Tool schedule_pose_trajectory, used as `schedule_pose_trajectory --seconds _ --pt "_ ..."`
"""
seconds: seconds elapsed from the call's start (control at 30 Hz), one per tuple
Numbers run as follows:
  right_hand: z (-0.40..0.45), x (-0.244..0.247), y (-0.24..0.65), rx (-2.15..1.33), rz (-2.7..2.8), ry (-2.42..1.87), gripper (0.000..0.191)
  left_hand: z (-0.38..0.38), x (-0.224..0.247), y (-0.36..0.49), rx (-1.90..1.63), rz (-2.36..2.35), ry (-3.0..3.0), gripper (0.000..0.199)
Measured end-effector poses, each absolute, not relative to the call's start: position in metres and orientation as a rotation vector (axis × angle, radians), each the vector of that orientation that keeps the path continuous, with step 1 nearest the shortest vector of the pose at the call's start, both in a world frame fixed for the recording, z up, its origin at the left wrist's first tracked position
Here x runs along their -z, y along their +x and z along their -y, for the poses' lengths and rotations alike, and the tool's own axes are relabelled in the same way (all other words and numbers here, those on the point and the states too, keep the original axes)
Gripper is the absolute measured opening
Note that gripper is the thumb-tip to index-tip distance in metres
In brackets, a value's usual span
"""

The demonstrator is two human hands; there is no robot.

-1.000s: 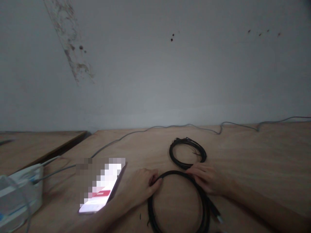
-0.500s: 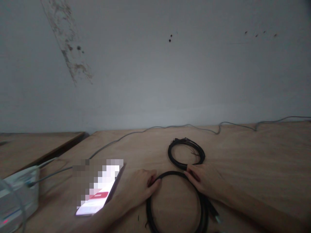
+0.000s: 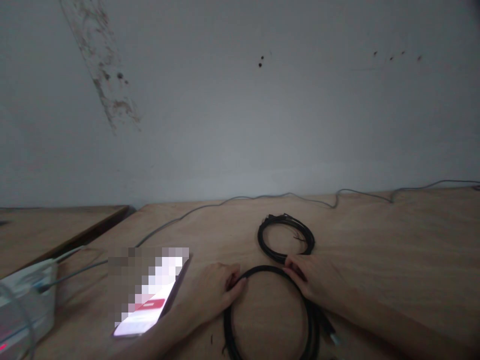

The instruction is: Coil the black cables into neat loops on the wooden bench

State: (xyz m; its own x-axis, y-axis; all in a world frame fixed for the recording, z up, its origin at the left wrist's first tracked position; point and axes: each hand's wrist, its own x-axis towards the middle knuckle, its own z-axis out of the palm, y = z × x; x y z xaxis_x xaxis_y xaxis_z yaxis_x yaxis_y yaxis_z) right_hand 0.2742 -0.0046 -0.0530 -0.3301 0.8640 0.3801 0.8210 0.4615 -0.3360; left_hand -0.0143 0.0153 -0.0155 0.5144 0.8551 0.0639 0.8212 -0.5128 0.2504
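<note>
A black cable coil (image 3: 265,268) lies on the wooden table in front of me, its lower part cut off by the frame's bottom edge. Around its upper left side my left hand (image 3: 221,286) is closed, thumb along the cable. My right hand (image 3: 311,277) grips the coil's upper right side, fingers curled. From under the right hand sticks out a cable plug (image 3: 333,337) with a light metallic tip. Just beyond that hand rests a second, smaller black cable coil (image 3: 262,244), with a thin tie on its inner right side.
Left of my left hand lies a phone (image 3: 144,317), its screen lit and partly pixelated. A white box (image 3: 47,320) with cables and a red light stands at the left edge. A thin grey cable (image 3: 240,197) runs along the back, by the wall (image 3: 210,125).
Both hands keep their hold on the larger coil, almost unmoved. The whole view has shifted very slightly.
</note>
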Motion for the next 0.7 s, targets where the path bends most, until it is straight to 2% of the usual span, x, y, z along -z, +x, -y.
schedule_pose_trajectory --seconds 0.4,0.7 --pt "-0.005 0.064 0.276 -0.073 2.212 -1.38 0.017 -0.017 0.02 -0.014 -0.269 -1.458 2.564 0.039" --pt "-0.001 0.063 0.277 -0.006 2.182 -1.355 0.022 -0.016 0.019 -0.015 -0.252 -1.465 2.56 0.036"
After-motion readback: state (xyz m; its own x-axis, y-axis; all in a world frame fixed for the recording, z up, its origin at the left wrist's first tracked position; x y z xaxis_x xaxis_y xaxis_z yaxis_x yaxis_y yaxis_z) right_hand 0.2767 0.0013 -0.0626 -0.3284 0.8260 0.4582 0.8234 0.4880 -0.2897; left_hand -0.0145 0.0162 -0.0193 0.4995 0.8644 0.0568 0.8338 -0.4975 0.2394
